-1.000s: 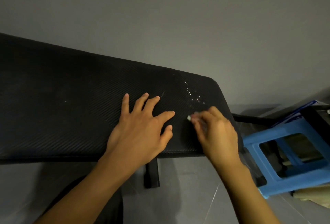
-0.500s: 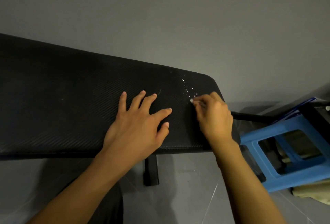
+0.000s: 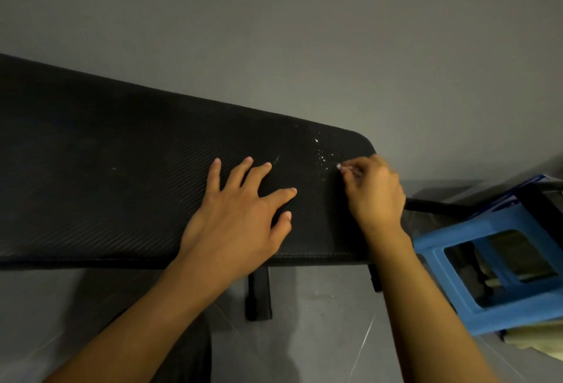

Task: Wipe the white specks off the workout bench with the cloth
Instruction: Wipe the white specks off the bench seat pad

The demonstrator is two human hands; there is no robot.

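The black padded workout bench (image 3: pixel 122 169) runs across the view from the left. A scatter of white specks (image 3: pixel 322 154) lies near its right end. My left hand (image 3: pixel 237 215) rests flat on the pad with fingers spread, left of the specks. My right hand (image 3: pixel 373 193) is at the bench's right end, just right of the specks, with its fingers curled. Its fingertips pinch a small white bit (image 3: pixel 338 166) that touches the pad. I cannot tell whether this bit belongs to a cloth.
A blue plastic stool (image 3: pixel 451 245) stands right of the bench, close to my right forearm. Pale yellowish fabric (image 3: pixel 539 343) lies under its near corner. A black bench leg (image 3: pixel 259 294) stands on the grey floor below the pad. A grey wall rises behind.
My right hand has slid from the pad's near edge toward the far side, up to the specks. My left hand has stayed flat in the same place.
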